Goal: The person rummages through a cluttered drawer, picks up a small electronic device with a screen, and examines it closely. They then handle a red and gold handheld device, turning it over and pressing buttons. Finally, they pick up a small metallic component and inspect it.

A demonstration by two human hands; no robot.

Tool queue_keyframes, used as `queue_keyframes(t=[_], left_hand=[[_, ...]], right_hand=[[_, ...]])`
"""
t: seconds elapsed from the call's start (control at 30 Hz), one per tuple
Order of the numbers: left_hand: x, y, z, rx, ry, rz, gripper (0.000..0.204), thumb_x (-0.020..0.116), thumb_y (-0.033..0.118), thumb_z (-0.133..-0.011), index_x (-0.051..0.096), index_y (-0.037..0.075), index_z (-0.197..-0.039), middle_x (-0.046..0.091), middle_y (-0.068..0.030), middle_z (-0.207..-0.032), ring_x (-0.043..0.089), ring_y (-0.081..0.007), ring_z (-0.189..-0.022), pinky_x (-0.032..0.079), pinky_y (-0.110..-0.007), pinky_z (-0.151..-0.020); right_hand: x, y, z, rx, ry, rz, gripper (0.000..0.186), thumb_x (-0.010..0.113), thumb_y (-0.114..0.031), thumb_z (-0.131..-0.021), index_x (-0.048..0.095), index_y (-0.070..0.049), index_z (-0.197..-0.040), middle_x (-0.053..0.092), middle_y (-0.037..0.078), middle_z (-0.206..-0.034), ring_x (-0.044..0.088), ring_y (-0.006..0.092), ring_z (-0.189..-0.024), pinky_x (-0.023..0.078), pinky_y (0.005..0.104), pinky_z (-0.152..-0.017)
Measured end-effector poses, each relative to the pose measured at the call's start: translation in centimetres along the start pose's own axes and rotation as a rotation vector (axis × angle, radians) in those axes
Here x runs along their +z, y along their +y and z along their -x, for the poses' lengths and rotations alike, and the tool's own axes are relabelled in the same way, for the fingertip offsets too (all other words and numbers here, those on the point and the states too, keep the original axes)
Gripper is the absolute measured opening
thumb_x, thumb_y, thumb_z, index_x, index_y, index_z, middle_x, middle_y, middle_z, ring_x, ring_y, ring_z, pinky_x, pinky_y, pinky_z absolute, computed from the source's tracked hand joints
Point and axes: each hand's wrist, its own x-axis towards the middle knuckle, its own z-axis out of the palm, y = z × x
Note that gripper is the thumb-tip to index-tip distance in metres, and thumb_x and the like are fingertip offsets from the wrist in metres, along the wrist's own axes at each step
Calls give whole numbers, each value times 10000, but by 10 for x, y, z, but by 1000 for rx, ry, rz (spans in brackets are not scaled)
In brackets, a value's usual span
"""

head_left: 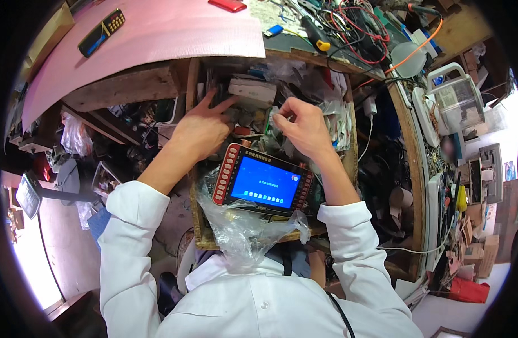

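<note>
Over the pulled-out wooden drawer (195,222), my left hand (205,125) reaches in with its fingers spread, beside a white box (252,91). My right hand (305,125) is closed in a pinch to the right of it. A thin green and white piece (268,120) shows by its fingertips; whether they grip it is unclear. Nearer me, a portable video player (266,183) with a lit blue screen and red side buttons rests across the drawer's contents. Crumpled clear plastic (242,234) hangs over the drawer's front below the player.
A pink sheet (174,35) covers the bench top at the far left, with a black handheld device (102,32) and a red object (227,5) on it. Tangled wires (363,31) and a yellow-ended tool (322,45) lie at the far right. A clear plastic container (459,104) stands farther right.
</note>
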Motion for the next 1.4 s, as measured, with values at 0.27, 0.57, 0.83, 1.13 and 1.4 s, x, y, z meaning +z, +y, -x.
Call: queue_keyframes(t=[0.27,0.57,0.83,1.13,1.4], left_hand=[[7,19,-16,-22,78,88,167,635,205,-853,766,131,-927,733,12,-1067,419,-221,-1471,242,-544,-1271],[6,12,-9,-17,99,92,167,638,198,-836,765,118,-909,737,0,-1048,429,-232,-1460,255,-547,-1262],[5,8,-6,-1,90,36,147,648,198,-826,755,121,-891,721,1,-999,434,-234,-1456,251,-556,-1263],[4,3,-2,-1,71,24,138,658,199,-824,749,117,-887,717,-4,-1017,437,-240,-1454,271,-553,-1254],[0,0,1,-1,58,12,136,661,189,-821,750,113,-890,719,-12,-1007,438,-237,-1455,278,-548,-1252]], right_hand=[[-25,-4,0,24,-1,234,225,698,-210,-822,689,9,-871,714,221,-832,703,414,-811,555,458,-739],[-19,3,14,110,-73,274,267,719,-269,-864,704,-4,-895,724,218,-831,704,422,-842,552,489,-760],[-22,6,30,106,50,570,336,777,-312,-868,681,-19,-1001,700,222,-955,697,449,-913,552,536,-771],[-10,4,31,164,56,679,375,795,-318,-850,659,-46,-1069,681,212,-988,696,435,-916,549,526,-772],[-15,16,42,95,-26,506,339,808,-228,-833,646,-62,-1079,685,160,-977,665,399,-951,519,494,-807]])
